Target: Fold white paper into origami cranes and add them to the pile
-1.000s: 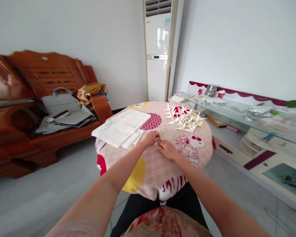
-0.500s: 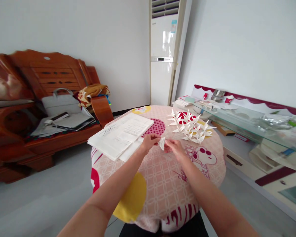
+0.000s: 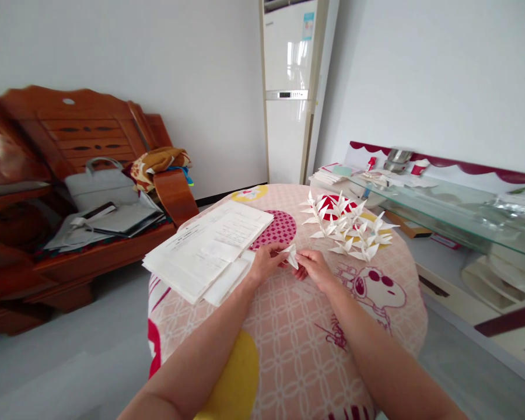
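Between my two hands is a small folded white paper piece (image 3: 292,256), pointed at its lower end, held just above the round table. My left hand (image 3: 269,261) pinches its left side. From the right, the fingers of my right hand (image 3: 312,269) close on its other edge. Several finished-looking white paper cranes (image 3: 345,224) stand in a cluster beyond my right hand. A stack of printed papers (image 3: 214,242) lies left of my left hand, with smaller white sheets (image 3: 230,280) partly under it.
A pink patterned cloth (image 3: 289,332) covers the table. On the left stands a wooden bench (image 3: 91,134) with a grey bag (image 3: 96,186) and a person's bare foot (image 3: 9,160). A glass-topped cabinet (image 3: 441,210) runs along the right; a tall air conditioner (image 3: 289,134) fills the corner.
My view has tipped down and come closer to the table. Both hands still hold the folded paper, and my right fingers have shifted on its right edge.
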Demonstrator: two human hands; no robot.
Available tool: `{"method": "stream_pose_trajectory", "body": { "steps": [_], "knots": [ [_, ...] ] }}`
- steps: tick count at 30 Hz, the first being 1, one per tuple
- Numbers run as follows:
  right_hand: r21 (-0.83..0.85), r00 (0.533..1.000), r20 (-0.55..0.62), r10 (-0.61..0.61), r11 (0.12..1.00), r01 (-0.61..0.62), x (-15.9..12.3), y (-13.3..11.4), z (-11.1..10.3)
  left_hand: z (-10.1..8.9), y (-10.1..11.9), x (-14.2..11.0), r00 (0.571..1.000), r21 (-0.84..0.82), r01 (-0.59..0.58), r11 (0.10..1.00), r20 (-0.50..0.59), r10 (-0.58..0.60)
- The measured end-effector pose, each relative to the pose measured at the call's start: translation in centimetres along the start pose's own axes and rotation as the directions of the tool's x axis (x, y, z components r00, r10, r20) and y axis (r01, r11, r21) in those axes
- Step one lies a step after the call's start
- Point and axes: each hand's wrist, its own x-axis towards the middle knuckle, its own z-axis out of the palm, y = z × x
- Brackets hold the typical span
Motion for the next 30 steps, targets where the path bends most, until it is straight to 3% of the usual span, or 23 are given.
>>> {"method": "stream_pose_trajectory", "body": {
  "steps": [5, 12, 17, 22, 30],
  "knots": [
    [-0.073, 0.998, -0.010, -0.069, 0.995, 0.068, -0.1, -0.7, 0.6, 0.6, -0.7, 0.0, 0.997, 0.068, 0.001, 0.998, -0.083, 0.005],
    [-0.052, 0.993, -0.087, -0.075, 0.996, 0.070, 0.2, -0.6, 0.4, 0.7, -0.4, -0.2, 0.997, 0.015, 0.042, 0.999, -0.060, -0.041],
    [0.047, 0.997, -0.061, -0.046, 0.998, 0.049, 0.3, -0.4, -0.1, 0.4, 0.1, -0.4, 0.995, -0.090, 0.094, 0.991, -0.024, -0.097],
    [0.075, 0.998, -0.061, -0.026, 0.997, 0.030, 0.3, -0.4, -0.2, 0.1, 0.2, -0.5, 0.992, -0.066, 0.125, 0.990, -0.026, -0.126],
    [-0.195, 0.981, -0.095, -0.167, 0.970, 0.146, 0.6, 0.2, -0.3, 0.5, 0.2, -0.5, 0.990, 0.003, 0.115, 0.993, -0.079, -0.115]
  ]
}}
